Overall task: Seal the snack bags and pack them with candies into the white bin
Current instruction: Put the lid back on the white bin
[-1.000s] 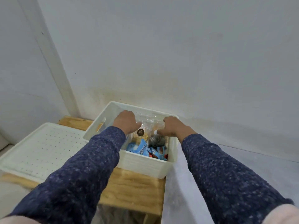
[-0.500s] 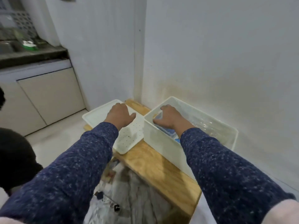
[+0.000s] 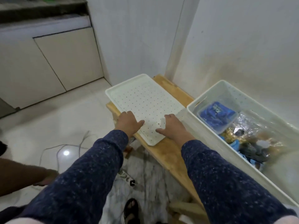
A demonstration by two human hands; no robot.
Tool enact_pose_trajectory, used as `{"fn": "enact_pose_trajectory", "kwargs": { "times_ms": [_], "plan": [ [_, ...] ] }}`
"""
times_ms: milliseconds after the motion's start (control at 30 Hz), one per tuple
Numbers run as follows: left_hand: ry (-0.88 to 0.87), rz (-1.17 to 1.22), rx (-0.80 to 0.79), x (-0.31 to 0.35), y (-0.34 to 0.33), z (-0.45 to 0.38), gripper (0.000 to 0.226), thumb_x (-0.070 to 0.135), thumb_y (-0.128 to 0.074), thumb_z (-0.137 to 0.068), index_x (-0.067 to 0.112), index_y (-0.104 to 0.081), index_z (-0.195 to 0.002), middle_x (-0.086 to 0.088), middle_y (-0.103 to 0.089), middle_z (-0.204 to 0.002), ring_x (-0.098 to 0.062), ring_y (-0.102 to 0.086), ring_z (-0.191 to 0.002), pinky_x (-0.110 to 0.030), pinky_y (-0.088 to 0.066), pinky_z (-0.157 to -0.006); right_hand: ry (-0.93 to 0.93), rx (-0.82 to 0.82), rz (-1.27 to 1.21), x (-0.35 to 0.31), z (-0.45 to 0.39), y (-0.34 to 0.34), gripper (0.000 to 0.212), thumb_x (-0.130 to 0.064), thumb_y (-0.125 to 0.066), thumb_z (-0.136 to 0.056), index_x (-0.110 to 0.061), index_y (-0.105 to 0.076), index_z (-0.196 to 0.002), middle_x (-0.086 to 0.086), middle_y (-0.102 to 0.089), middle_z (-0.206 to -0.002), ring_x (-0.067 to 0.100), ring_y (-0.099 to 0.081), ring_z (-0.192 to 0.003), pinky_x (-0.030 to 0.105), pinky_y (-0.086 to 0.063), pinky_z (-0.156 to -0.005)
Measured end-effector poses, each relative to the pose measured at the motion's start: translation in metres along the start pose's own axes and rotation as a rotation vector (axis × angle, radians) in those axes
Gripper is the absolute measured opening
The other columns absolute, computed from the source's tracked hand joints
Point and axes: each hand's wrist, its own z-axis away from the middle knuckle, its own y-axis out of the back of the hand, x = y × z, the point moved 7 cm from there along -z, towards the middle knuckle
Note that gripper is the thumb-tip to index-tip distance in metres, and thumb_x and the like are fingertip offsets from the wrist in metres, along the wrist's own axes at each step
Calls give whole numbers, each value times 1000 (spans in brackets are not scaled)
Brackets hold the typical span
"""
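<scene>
The white bin [image 3: 210, 136] stands on the right end of a wooden bench [image 3: 169, 154], against the wall. Inside it lie a clear box of blue candies [image 3: 216, 115] and clear snack bags [image 3: 262, 139] with golden and dark snacks. Left of the bin lies a white perforated lid [image 3: 145, 101]. My left hand [image 3: 127, 123] grips the lid's left edge with the thumb on top. My right hand [image 3: 173, 128] holds the lid's near right edge, thumb spread over its surface.
Walls close in behind the bench and the bin. A cabinet [image 3: 56, 62] stands at the far left. On the floor lie white cables [image 3: 64, 146] and a power strip [image 3: 127, 177]. Another person's arm [image 3: 24, 173] reaches in from the left; a sandalled foot [image 3: 131, 209] is below.
Both hands left the bin and went left to the perforated lid. My view swung left, so the bin now sits at the right.
</scene>
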Motion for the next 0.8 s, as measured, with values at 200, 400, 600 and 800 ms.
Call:
{"fn": "enact_pose_trajectory", "kwargs": {
  "times_ms": [200, 400, 600, 800],
  "plan": [
    [62, 84, -137, -15, -74, -23, 90, 60, -51, -85, 20, -3, -151, -24, 15, -155, -40, 9, -144, -50, -20, -115, -7, -64, -22, 17, -25, -61, 79, -42, -68, -80, -8, -30, -141, 6, -35, -146, 23, -36, -133, 34, -35, -106],
    [82, 134, -78, -24, -95, -37, 100, 59, -57, -82, 26, 8, -150, -26, 27, -151, -43, 17, -142, -52, -12, -117, 42, -5, -2, 22, -40, -71, 96, -51, -70, -75, -8, -23, -146, 4, -24, -153, 21, -24, -140, 34, -25, -115],
    [179, 307, -86, -46, -97, -36, 97, 44, -63, -86, 29, 8, -151, -15, 27, -154, -34, 12, -146, -48, -17, -118, 63, -49, 30, 17, -43, -72, 98, -53, -67, -77, -7, -18, -148, 6, -16, -157, 23, -16, -144, 38, -22, -117],
    [263, 409, -86, -91, -76, -28, 84, 22, -57, -93, 26, 2, -151, -20, -43, -135, -34, -52, -112, -32, -42, -76, -10, -33, 27, 13, -49, -76, 95, -60, -64, -75, -19, -20, -148, 7, 0, -159, 27, 2, -147, 48, -11, -119]
  ]
}}
